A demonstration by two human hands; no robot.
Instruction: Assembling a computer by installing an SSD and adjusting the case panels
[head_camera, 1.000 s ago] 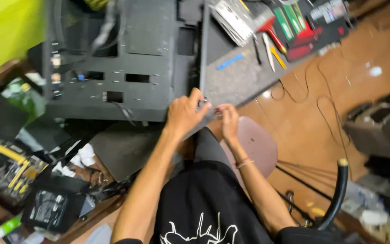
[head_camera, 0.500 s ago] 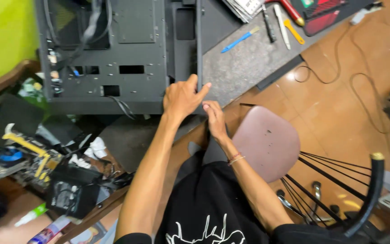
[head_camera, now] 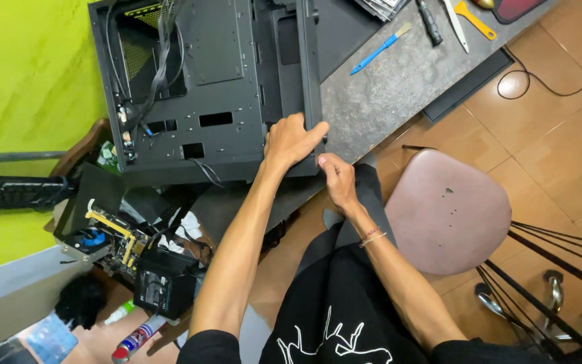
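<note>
Your view has dropped closer since before; your left hand [head_camera: 291, 140] lies spread, steadying the black metal computer case [head_camera: 217, 87] at upper centre; your right hand [head_camera: 335, 178] curls under its corner, bracing.

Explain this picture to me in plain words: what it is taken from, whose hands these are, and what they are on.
The view comes from a camera on a person's head, looking down. Both bare arms are theirs. The left hand lies flat on the near corner of a black computer case, opened and lying on a grey worktable. The right hand grips the table's edge just below that corner. On the table lie a blue brush and an orange-handled tool. A brown stool stands beside the person.
</note>
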